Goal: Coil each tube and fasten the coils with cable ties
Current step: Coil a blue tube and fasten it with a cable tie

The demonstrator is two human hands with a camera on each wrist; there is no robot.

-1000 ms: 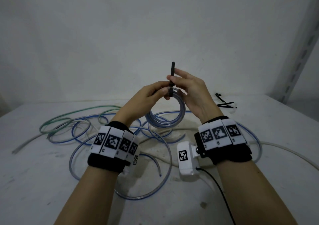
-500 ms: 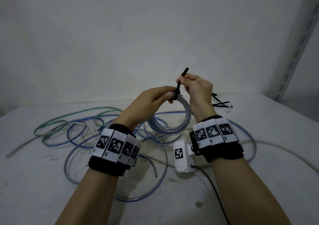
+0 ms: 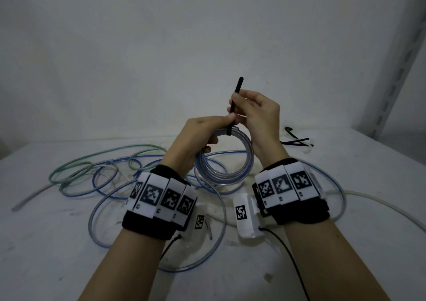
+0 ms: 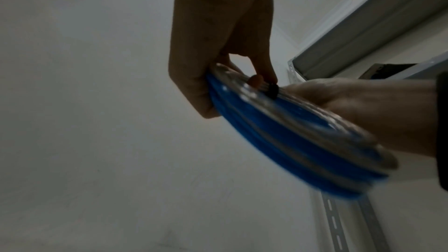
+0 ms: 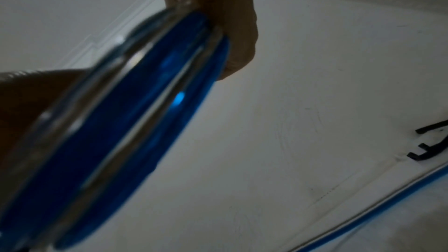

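Coil [image 3: 227,162] tied, in both hands

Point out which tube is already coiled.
The clear blue-striped tube held up between the left hand and right hand; a black cable tie wraps it. The other tubes sprawl loose.

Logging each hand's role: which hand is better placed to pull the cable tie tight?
Probably the right hand: it already pinches the cable tie tail above the coil. The left hand holds the coil steady.
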